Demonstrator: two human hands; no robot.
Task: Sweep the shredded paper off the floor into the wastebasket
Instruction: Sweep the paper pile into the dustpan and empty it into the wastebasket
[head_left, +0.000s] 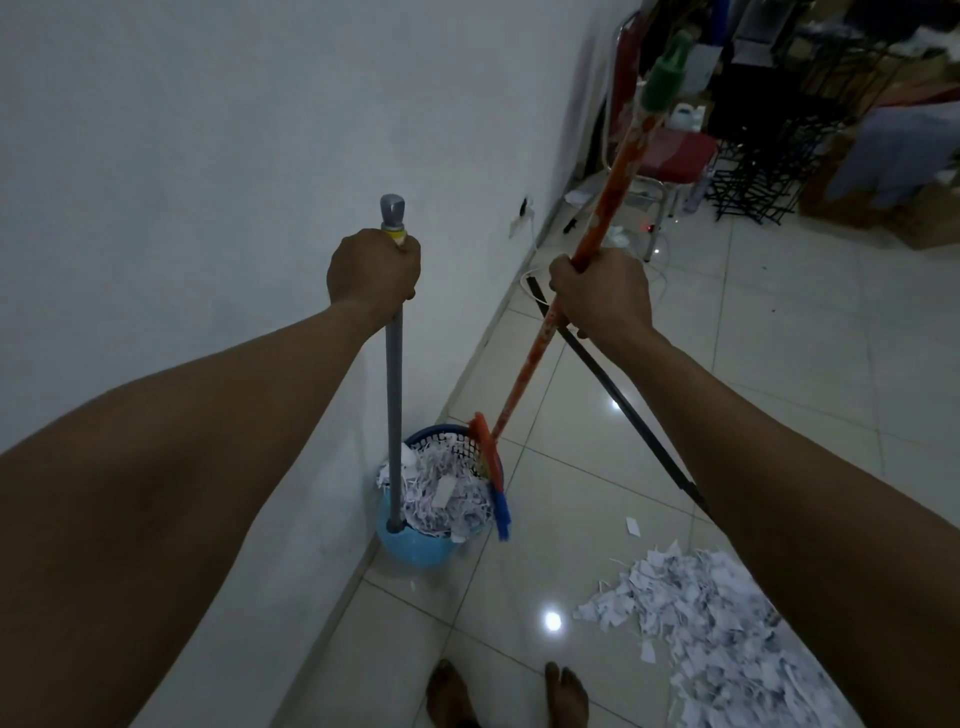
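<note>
My left hand (373, 270) is closed tight around the top of a grey handle (394, 395), just under its cap, and my right hand (602, 293) is wrapped around the orange broom handle (540, 343) partway down its length. I hold the grey handle almost upright because its lower end carries a light blue dustpan (415, 548) tipped over the wastebasket (441, 434), which stands against the wall (208, 130). The load of shreds appears to be sliding from the pan into the wastebasket, though I cannot tell exactly where pan ends and basket begins. The broom head (493, 478), orange with blue bristles, sits at the wastebasket's right rim, and I judge it is there to push the last strips off the pan.

The shredded paper (727, 623) yet to be cleared lies in a broad heap on the tiled floor (779, 338), to the right of the wastebasket and nearer my feet (509, 696), well apart from both hands and partly under my right forearm. A few loose scraps lie between the heap and the wastebasket. Much of the job seems to remain: another pass with broom and pan looks necessary.
</note>
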